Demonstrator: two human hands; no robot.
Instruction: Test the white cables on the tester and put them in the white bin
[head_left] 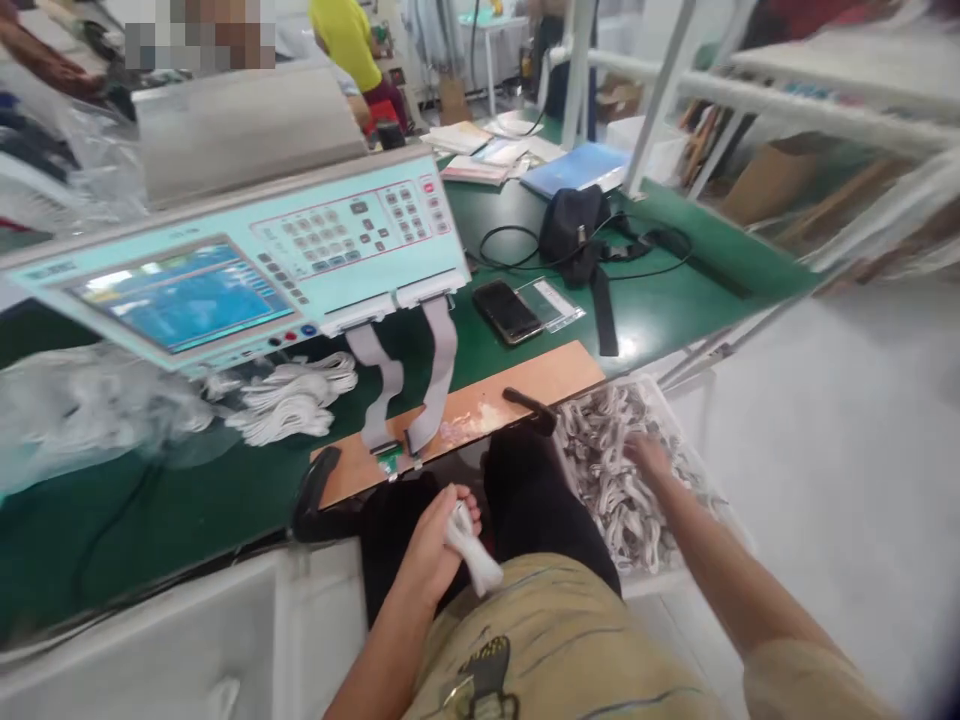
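My left hand [439, 535] is closed around a bundled white cable [474, 560] over my lap, with the lower end of the bundle hanging out of the fist. On the right, my right hand [646, 455] reaches into a white bin [720, 510] full of bundled white and grey cables [626, 510]. Its fingers are blurred among the cables, so their grip does not show. Ahead stands a light-blue tester [352, 225] with a screen and buttons. Two grey ribbon cables [439, 375] run from its front to small connectors at the edge of an orange board [555, 375].
On the green table lie a phone [508, 312], a black pouch [574, 235] with straps, a blue folder [577, 170] and more coiled white cables [292, 400]. Black clamps [316, 490] hold the board's edge. A white tub [277, 640] stands lower left. Another person [349, 45] is behind.
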